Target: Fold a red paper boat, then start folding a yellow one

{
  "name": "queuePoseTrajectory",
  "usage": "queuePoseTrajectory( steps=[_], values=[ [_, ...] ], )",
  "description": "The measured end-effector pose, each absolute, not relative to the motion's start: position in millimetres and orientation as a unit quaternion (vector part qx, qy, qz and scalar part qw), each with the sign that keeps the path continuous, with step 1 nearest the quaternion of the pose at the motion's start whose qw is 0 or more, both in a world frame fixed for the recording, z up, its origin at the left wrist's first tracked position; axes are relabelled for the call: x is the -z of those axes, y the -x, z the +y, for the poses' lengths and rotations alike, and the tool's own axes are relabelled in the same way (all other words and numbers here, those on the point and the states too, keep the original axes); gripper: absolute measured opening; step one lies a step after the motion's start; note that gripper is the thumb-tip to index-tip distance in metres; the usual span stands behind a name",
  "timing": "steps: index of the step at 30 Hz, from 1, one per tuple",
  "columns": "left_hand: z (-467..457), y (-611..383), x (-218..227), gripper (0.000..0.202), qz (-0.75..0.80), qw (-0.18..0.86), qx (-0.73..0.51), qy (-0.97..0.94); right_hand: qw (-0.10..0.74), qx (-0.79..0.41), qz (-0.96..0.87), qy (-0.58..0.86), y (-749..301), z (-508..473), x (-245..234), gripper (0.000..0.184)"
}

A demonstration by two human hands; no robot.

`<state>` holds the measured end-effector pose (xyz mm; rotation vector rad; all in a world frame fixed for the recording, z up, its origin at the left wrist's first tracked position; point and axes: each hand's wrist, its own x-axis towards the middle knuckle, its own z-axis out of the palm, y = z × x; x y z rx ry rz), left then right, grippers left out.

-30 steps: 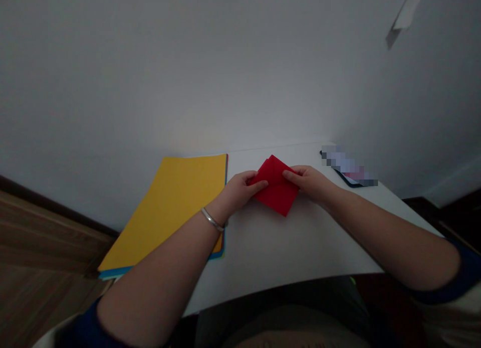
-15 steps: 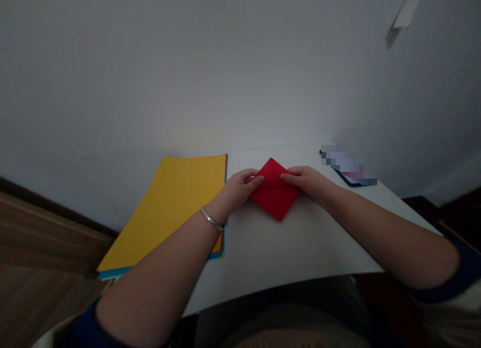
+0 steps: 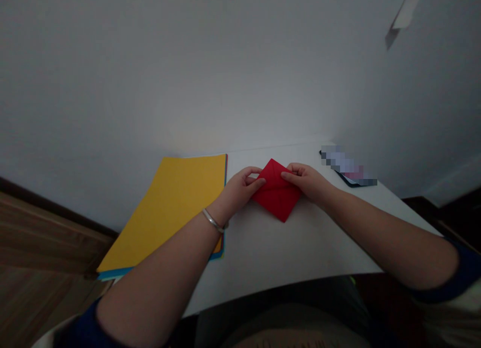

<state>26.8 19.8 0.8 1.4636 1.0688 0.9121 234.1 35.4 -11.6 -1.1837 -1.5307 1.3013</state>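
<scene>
A folded red paper (image 3: 277,193), diamond-shaped with creases, lies on the white table (image 3: 285,247). My left hand (image 3: 240,187) pinches its left corner, thumb on top. My right hand (image 3: 306,180) pinches its right corner the same way. A silver bracelet sits on my left wrist. Both forearms reach in from the bottom corners of the view.
A stack of coloured paper with a yellow sheet on top (image 3: 176,207) lies at the table's left, overhanging the edge. A dark phone (image 3: 347,175) rests at the far right corner. A white wall stands right behind the table. Wooden floor shows at the left.
The red paper went from a looser, offset fold to a flat neat diamond. Both hands kept hold of its side corners and shifted only slightly.
</scene>
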Motion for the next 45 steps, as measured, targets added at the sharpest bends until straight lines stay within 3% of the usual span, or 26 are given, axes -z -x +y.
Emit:
queuePoseTrajectory(
  steps=[2,4,12,21,29,34,45],
  values=[
    [19.7,-26.6,-1.0,0.043,0.46,0.513,-0.367,-0.625,0.401,-0.522,-0.594,0.463,-233.9,35.4,11.4,0.042],
    [19.8,-25.9,-1.5,0.048,0.467,0.503,-0.354,-0.635,0.414,-0.534,-0.58,0.456,-234.2,36.1,11.8,0.041],
    [19.9,-23.1,-6.2,0.02,0.524,0.468,-0.352,-0.619,0.498,-0.544,-0.514,0.438,-234.2,38.0,10.2,0.039],
    [23.5,-24.4,-2.9,0.02,0.505,0.547,-0.376,-0.552,0.5,-0.552,-0.485,0.458,-232.9,36.5,7.6,0.037],
    [21.1,-26.6,-4.8,0.007,0.501,0.538,-0.433,-0.522,0.513,-0.547,-0.483,0.452,-234.2,37.5,7.7,0.039],
    [18.3,-26.7,-5.7,0.01,0.494,0.519,-0.432,-0.547,0.518,-0.535,-0.495,0.448,-234.2,38.7,10.0,0.04],
    [21.2,-23.8,-6.1,0.01,0.583,0.392,-0.345,-0.622,0.484,-0.358,-0.62,0.504,-242.0,43.9,20.1,0.025]
  ],
)
